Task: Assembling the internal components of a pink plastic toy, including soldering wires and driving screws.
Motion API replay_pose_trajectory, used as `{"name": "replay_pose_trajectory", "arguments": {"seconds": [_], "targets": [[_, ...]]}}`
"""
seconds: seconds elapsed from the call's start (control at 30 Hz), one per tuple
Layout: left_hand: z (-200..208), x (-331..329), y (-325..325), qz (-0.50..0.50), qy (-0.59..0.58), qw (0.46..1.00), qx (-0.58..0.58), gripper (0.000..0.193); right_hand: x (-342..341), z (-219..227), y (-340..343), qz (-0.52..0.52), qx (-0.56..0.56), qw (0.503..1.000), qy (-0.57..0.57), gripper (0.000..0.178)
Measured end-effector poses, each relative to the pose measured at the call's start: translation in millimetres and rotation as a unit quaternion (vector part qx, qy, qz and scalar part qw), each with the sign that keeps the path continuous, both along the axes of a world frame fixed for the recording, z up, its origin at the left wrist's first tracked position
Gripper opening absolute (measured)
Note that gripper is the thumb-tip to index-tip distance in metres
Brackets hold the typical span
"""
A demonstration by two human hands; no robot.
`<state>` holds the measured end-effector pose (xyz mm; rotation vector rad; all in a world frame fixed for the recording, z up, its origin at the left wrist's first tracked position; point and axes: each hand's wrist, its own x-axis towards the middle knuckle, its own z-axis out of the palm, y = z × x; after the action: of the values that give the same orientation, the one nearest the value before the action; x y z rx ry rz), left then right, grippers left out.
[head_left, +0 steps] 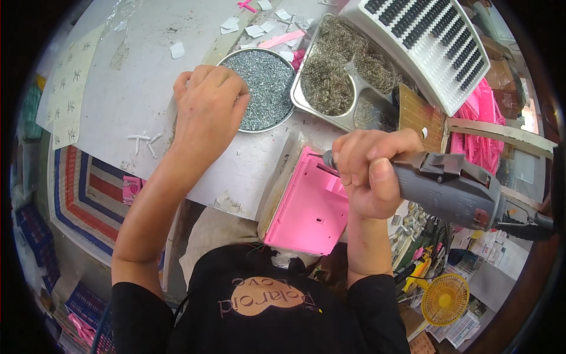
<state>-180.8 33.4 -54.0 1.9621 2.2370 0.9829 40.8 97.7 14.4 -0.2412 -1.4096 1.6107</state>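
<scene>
My right hand [377, 168] is wrapped round a grey electric screwdriver [445, 189], its bit pointing left over the top of a pink plastic panel [303, 221]. The panel lies tilted in front of my body, by the table's near edge. At the left rim of a round metal dish of small silvery screws [262, 88] is my left hand [209, 106], fingers curled and back upward. Its fingertips are turned away, so anything pinched in them is hidden.
Right of the dish, a metal compartment tray [298, 97] holds small springs. Beyond it stands a white tray [439, 100] with rows of black pieces. White paper scraps [177, 50] and small white plastic parts [141, 139] lie on the table. A yellow fan [445, 300] stands low at right.
</scene>
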Motion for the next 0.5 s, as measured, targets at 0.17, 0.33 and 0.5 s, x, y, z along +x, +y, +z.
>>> {"name": "replay_pose_trajectory", "arguments": {"seconds": [0.17,0.33,0.5], "targets": [[-3,1,6,0.003,0.048,0.999,0.012,0.01,-8,-4,-2,-0.052,0.037,0.995,-0.072,0.019],[0,-1,4,-0.046,0.018,0.999,0.008,0.011,-5,3,-7,-0.044,0.012,0.997,-0.062,0.019],[9,22,-28,-0.112,-0.059,0.991,0.034,0.011,11,11,-25,0.001,-0.042,0.997,-0.058,0.02]]}}
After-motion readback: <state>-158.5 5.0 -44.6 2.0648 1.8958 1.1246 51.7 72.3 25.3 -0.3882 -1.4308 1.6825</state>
